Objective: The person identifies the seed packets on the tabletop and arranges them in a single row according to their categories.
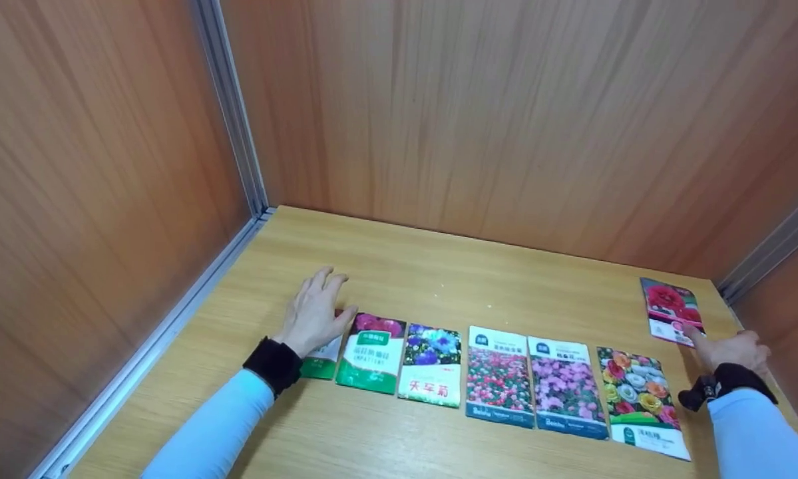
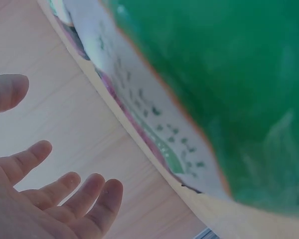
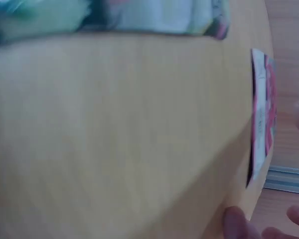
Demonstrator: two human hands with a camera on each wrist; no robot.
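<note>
My left hand (image 1: pixel 313 315) hovers with spread fingers over the leftmost seed packet (image 1: pixel 320 370), hiding most of it. In the left wrist view the fingers (image 2: pixel 103 201) are apart and hold nothing; a green and white packet (image 2: pixel 234 94) fills the right side. To its right lie a green and white packet (image 1: pixel 371 352) and a blue flower packet (image 1: pixel 430 366). At the right, my right hand (image 1: pixel 731 349) is beside a red flower packet (image 1: pixel 669 303), its thumb overlapping the lower corner in the head view. The right wrist view shows loose fingers, apart from that packet (image 3: pixel 261 109).
Further along the row lie a red-pink flower packet (image 1: pixel 500 379), a purple flower packet (image 1: pixel 567 389) and a multicoloured flower packet (image 1: pixel 641 399). Wooden panels (image 1: pixel 505 120) enclose the table (image 1: pixel 385 266) at the back and sides. Tiny pale specks dot the tabletop.
</note>
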